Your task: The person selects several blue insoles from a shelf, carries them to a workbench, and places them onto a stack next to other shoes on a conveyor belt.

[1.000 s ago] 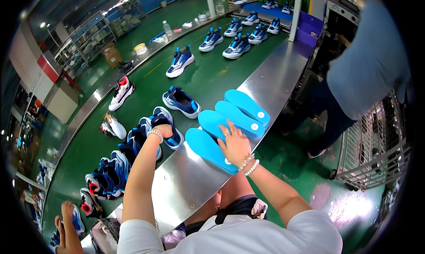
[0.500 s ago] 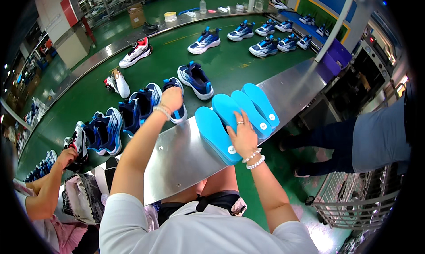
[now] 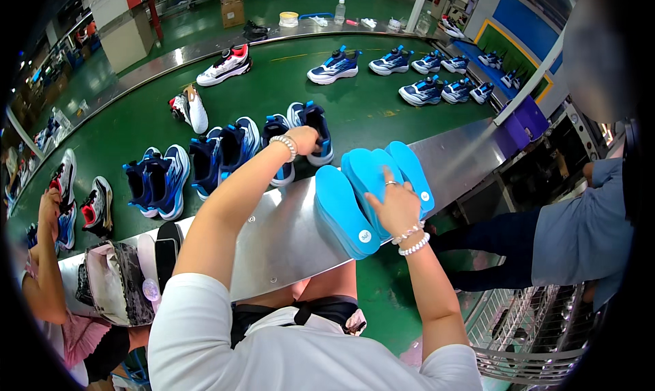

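- The scene is evenly and brightly lit from overhead, and colours are rendered vividly.
- Soft white glare is spread across the steel shelf [image 3: 286, 234] and along the curved metal rail [image 3: 170, 57] at the far edge of the green belt [image 3: 355, 108].
- Only short, faint shadows are cast beneath the shoes.
- Straight edges are bent strongly toward the rim, and the corners are cut off by a black circular border.
- A blurred patch is seen at the upper right; detail elsewhere is kept fairly sharp.

Brown cardboard box [image 3: 233, 9] far floor; round white labels [image 3: 365, 236] on insoles.
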A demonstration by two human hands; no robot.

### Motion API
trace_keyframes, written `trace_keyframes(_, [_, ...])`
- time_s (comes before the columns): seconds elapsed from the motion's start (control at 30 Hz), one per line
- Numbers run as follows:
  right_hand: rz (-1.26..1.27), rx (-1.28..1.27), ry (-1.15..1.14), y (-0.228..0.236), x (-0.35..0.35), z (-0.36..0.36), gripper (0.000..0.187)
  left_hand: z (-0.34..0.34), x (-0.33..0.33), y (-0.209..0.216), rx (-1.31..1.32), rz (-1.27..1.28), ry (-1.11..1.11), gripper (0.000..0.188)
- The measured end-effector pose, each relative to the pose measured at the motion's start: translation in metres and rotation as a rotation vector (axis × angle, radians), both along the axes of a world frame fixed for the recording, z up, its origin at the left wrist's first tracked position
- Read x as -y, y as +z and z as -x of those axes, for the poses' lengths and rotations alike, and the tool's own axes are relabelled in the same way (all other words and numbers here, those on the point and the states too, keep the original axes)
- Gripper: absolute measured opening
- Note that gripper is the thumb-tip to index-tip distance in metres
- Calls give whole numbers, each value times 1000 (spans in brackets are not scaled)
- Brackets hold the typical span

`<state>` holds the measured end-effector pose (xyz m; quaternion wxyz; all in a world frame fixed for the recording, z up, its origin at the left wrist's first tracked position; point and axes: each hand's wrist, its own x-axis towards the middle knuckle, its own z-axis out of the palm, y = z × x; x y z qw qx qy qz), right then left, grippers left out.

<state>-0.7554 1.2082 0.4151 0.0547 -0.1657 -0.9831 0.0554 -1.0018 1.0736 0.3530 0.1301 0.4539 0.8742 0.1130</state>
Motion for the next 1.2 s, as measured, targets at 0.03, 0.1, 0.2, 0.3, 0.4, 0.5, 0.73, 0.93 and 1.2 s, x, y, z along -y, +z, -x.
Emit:
trace_keyframes(0.03, [-31, -95, 4, -2, -7, -3, 60, -8, 3, 13, -10, 170, -35, 31])
trace_keyframes(0.1, [-22, -186, 16, 3, -7, 0, 57, -12, 20, 18, 46, 108, -140, 28])
trace_keyframes(0.2, [193, -176, 47, 35, -3, 25, 46, -21, 28, 31, -205, -241, 41, 30])
trace_keyframes(0.3, [371, -21, 208, 36, -2, 78, 34, -14, 27, 10, -571, -474, 310, 41])
trace_keyframes(0.4, [765, 127, 240, 20, -16, 134, 28, -4, 19, -4, -588, -294, 370, 34])
trace_keyframes(0.5, [1045, 351, 185, 21, -16, 164, 24, 11, 17, -5, -352, -242, 436, 22])
trace_keyframes(0.73, [717, 405, 20, -15, 16, 216, 23, 31, 20, -19, -320, -346, 360, 19])
trace_keyframes(0.93, [240, 108, -66, -40, 88, 211, 26, 39, 35, -19, -249, -332, 319, 18])
trace_keyframes(1.2, [320, 109, -71, -113, 68, 256, 36, 33, 34, -24, -320, -403, 257, 14])
